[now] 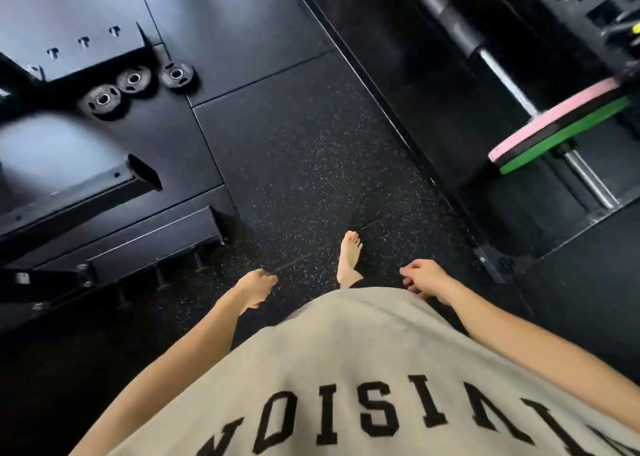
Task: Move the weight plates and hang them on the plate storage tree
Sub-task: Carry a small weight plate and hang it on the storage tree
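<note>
Three small black weight plates lie flat on the floor at the upper left: one nearest me, one in the middle, one farthest right. My left hand hangs by my hip with loosely curled fingers and holds nothing. My right hand hangs the same way on the other side, also holding nothing. Both hands are well away from the plates. At the right, a pink plate and a green plate sit on a barbell. No plate storage tree is identifiable in view.
Black steel frame parts of a machine fill the left side. A raised black platform edge runs diagonally on the right. Speckled rubber floor lies between them. My bare foot is stepping forward.
</note>
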### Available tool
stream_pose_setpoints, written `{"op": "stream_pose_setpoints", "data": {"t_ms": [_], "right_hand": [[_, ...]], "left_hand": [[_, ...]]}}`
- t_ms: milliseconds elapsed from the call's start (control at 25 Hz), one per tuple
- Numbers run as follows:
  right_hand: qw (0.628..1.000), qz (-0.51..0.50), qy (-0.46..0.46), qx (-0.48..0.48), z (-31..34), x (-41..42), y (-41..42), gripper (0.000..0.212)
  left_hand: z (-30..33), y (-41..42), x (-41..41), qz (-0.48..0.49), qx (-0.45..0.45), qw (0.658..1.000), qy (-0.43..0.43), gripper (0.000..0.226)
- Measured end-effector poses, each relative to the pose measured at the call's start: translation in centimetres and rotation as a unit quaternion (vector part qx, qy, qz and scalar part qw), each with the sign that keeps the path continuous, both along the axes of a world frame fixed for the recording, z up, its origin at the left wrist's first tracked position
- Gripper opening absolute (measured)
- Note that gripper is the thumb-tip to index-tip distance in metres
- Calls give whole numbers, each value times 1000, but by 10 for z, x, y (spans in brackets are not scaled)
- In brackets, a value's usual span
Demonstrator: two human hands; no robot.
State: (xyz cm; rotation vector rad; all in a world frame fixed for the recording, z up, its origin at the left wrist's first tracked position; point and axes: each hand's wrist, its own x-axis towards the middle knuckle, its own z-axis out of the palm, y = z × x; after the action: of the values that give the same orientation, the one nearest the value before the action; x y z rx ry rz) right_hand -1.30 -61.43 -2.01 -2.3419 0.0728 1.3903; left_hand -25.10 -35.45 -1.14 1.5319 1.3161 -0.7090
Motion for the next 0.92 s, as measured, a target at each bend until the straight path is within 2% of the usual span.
{"op": "stream_pose_setpoints", "data": {"t_ms": [120,320,480,600,920], "right_hand": [[998,63,15,-12,4,72,68,17],[985,173,-1,16,21,180,212,21],[971,239,5,27,16,229,320,20],[961,275,6,24,9,261,404,19],[964,261,-19,39,24,324,612,17]], "left_hand": [[8,35,25,56,0,998,36,32],[13,105,83,210,39,977,9,27],[-2,168,128,283,39,958,1,28],[-14,238,157,285,30,958,-1,30],[8,444,206,234,28,972,6,32]]}}
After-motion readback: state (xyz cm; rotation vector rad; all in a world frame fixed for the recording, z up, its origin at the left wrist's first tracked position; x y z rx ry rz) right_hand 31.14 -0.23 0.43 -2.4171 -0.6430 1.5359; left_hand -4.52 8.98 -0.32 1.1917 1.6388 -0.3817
